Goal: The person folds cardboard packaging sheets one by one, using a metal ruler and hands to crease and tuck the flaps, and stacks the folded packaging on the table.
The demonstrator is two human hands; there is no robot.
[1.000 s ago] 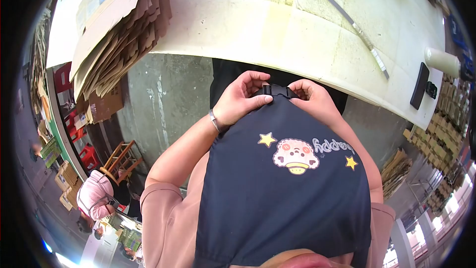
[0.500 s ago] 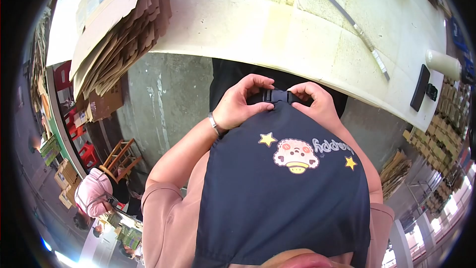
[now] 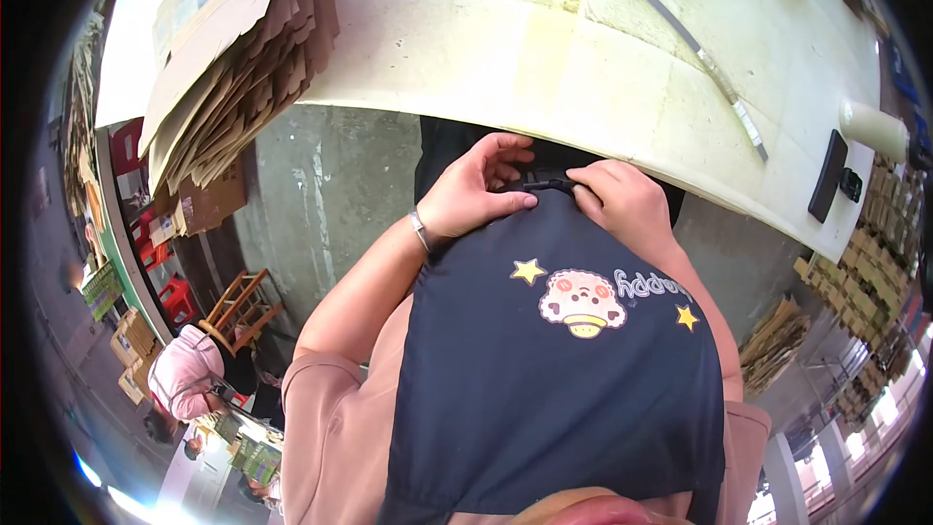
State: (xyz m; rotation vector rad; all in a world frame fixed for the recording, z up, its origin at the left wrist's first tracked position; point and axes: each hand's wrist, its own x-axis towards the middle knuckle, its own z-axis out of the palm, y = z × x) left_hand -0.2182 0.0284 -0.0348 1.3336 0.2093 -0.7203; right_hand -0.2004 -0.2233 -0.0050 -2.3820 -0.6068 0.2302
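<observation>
A dark apron [image 3: 544, 399] with a cartoon face, stars and lettering covers my front. At waist height, a black plastic buckle [image 3: 549, 185] sits between my two hands, tilted so its thin edge shows. My left hand [image 3: 462, 194], with a silver band on the wrist, curls around the buckle's left end. Its thumb lies along the near side and its index finger is raised. On the other end, my right hand [image 3: 624, 199] is closed, thumb and fingers pinching the buckle. The fingertips partly hide the buckle's ends.
Just ahead runs the edge of a pale worktable [image 3: 437, 49]. Flattened cardboard [image 3: 233, 68] is stacked on its left, overhanging the edge. A long metal strip [image 3: 680, 34] and a black device [image 3: 826, 175] lie rightward. A wooden stool [image 3: 238, 311] and a seated person [image 3: 185, 369] are at left.
The buckle has turned from showing its broad face to showing its edge. My left index finger has lifted, and my right fingers have closed further over the buckle's right end.
</observation>
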